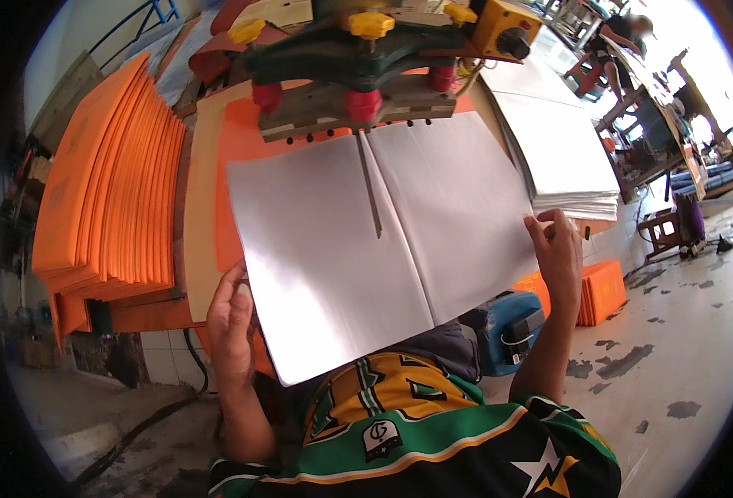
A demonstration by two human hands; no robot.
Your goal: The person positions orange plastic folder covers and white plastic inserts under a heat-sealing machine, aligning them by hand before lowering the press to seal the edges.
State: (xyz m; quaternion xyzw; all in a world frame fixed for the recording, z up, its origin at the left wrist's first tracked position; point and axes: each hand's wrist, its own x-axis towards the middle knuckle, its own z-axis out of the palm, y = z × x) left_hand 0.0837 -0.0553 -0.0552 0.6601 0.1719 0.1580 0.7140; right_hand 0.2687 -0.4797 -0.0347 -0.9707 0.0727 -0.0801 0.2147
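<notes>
Across mid-frame: white paper [317,257], spread open below the machine [354,60].
Pinched at opposite edges by left hand [232,328] and right hand [559,249], fingers [537,232] nearly closed, apparently keeping the fold [405,249] aligned.

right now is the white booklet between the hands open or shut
Open: the white booklet is spread, its central crease showing, with the left hand and right hand at opposite edges.

A head-worn fisheye looks steeply down from close above the open booklet [321,249].
</notes>
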